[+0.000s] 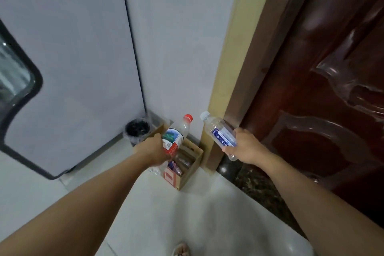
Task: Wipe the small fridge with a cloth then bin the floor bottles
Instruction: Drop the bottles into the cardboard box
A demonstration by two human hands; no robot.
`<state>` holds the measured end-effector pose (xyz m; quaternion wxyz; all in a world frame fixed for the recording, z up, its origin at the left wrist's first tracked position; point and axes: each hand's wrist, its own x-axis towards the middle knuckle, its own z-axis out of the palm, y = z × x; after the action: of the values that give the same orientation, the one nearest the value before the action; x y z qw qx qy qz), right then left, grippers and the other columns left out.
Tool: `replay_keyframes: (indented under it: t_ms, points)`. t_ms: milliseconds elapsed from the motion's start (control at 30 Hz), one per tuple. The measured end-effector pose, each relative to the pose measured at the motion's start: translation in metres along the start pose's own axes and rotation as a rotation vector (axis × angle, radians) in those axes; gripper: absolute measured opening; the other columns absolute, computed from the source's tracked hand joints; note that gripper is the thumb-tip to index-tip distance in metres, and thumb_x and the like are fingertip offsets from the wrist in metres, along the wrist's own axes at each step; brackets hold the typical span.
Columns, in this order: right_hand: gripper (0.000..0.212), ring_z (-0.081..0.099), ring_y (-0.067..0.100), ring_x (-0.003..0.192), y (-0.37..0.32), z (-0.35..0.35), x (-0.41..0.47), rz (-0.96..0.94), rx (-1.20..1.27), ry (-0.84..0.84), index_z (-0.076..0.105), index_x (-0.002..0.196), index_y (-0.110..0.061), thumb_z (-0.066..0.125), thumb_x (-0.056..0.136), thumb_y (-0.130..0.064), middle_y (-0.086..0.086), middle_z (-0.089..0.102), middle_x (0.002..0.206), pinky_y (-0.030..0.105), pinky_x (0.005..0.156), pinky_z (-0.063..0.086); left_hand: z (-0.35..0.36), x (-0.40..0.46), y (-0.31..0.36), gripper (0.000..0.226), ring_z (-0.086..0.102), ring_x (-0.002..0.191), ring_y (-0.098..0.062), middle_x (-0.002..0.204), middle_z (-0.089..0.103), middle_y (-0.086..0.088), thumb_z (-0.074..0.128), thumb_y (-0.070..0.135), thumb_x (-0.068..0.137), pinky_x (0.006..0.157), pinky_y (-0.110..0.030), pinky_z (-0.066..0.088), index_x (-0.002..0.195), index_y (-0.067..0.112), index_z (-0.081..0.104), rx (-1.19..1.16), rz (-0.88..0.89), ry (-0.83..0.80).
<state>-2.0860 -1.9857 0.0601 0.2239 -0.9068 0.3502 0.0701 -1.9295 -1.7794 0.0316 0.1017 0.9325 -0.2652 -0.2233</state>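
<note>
A white fridge [68, 64] fills the left of the view and a dark red door [324, 81] the right, with pale floor [187, 214] between them. In the corner by the wall stand a small lined bin [137, 131] and, just right of it, an open cardboard box [187, 170] holding packets. Above the box the left hand [153, 147] grips a red-capped bottle [176, 135], and the right hand [245, 145] grips a clear white-capped bottle [218, 131], both tilted with caps pointing up and away from the person.
</note>
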Motion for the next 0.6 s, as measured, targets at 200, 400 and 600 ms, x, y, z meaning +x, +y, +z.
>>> replay_keyframes:
  t_ms: [200,400,600]
  points:
    - [0.061,0.056,0.026,0.107,-0.013,-0.005,0.087,-0.046,0.036,-0.134,0.041,0.128,-0.009,0.068,0.082,-0.039,0.009,0.048,0.122,0.036,0.089,0.051,-0.013,0.052,0.001,0.068,0.061,0.102,-0.022,0.118,0.063,-0.004,0.072,0.045,0.072,0.089,-0.039,0.051,0.128,0.017,0.046,-0.109,-0.122,-0.002]
    - [0.054,0.056,0.026,0.102,-0.047,0.007,0.187,-0.257,-0.047,-0.272,0.044,0.122,-0.006,0.065,0.085,-0.039,0.012,0.05,0.118,0.032,0.079,0.047,-0.004,0.096,-0.002,0.074,0.06,0.101,-0.022,0.118,0.061,-0.004,0.069,0.048,0.073,0.076,-0.03,0.046,0.133,0.019,0.037,-0.181,-0.335,0.023]
    - [0.052,0.052,0.022,0.086,-0.063,0.023,0.288,-0.417,-0.163,-0.377,0.046,0.117,-0.006,0.063,0.083,-0.042,0.011,0.052,0.113,0.027,0.067,0.039,0.02,0.137,0.011,0.067,0.06,0.1,-0.018,0.119,0.06,-0.003,0.067,0.048,0.076,0.079,-0.031,0.051,0.129,0.017,0.04,-0.333,-0.592,0.045]
